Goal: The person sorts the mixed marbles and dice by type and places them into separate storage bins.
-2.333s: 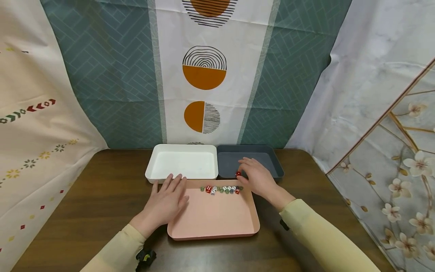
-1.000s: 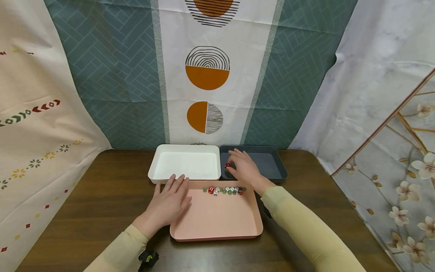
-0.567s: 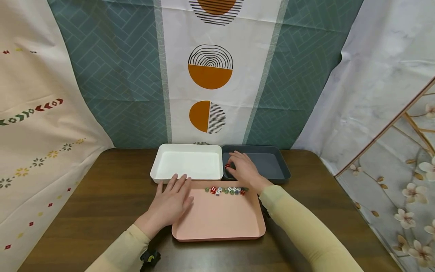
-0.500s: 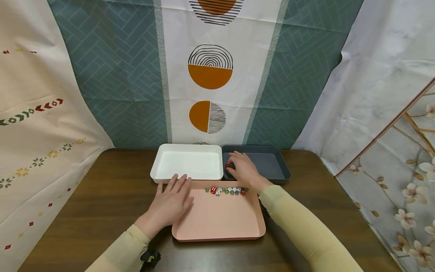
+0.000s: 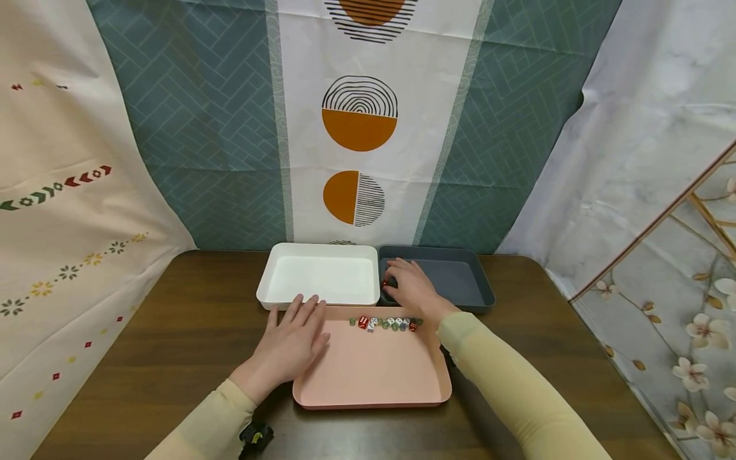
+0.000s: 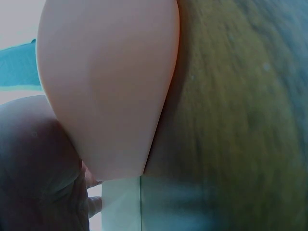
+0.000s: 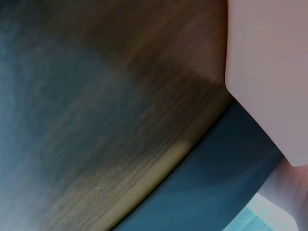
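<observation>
In the head view my right hand [image 5: 411,285] reaches over the left part of the dark grey tray [image 5: 460,281]. Thumb and forefinger pinch a small red die [image 5: 386,283], mostly covered by the fingers. My left hand [image 5: 292,344] lies with spread fingers on the left rim of the pink tray [image 5: 374,377]; the left wrist view shows that tray's side [image 6: 115,96] beside the hand. A row of small dice lies along the pink tray's far side: red dice [image 5: 363,322], white dice [image 5: 391,321] and green pieces [image 5: 386,325].
A white tray [image 5: 322,275] stands left of the dark grey one, side by side behind the pink tray. All three are on a brown wooden table [image 5: 190,332]. Patterned cloths [image 5: 224,128] hang behind and at both sides.
My right hand has moved left and a little forward with the red die, from the dark grey tray's near side to its left part, then stayed there. The left hand keeps its place.
</observation>
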Tool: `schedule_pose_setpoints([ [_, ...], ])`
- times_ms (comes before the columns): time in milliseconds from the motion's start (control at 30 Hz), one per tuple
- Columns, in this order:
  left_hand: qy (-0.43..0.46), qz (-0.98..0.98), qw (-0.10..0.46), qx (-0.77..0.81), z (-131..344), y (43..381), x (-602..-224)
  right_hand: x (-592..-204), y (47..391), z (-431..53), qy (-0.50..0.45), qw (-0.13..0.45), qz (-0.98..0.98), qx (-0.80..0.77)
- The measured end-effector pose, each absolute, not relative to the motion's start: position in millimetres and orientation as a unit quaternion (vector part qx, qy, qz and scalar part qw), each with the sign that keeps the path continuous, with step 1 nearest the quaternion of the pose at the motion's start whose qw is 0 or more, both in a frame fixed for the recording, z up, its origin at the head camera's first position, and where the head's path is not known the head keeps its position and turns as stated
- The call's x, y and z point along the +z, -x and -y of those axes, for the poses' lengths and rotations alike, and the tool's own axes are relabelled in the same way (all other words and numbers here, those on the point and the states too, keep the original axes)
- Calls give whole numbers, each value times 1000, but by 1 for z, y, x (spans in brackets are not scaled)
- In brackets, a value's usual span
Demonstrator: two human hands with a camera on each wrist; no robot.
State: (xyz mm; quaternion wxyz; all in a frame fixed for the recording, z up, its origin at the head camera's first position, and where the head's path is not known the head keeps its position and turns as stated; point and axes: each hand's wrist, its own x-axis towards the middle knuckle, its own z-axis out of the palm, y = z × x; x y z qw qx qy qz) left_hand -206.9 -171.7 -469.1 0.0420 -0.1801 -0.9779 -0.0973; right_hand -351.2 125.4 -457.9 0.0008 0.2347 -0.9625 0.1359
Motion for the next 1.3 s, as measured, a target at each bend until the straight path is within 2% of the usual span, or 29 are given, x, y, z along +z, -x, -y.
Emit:
schedule_pose_setpoints([
  [267,179,978,39,-99,171,206,-468,-458,351,-126,-228,-8,964,137],
  [733,181,977,39,-105,171,205,-467,-454,341,-133,-229,20,962,144],
  [1300,182,977,45,-101,172,209,-471,-435,305,-139,-258,62,948,179],
])
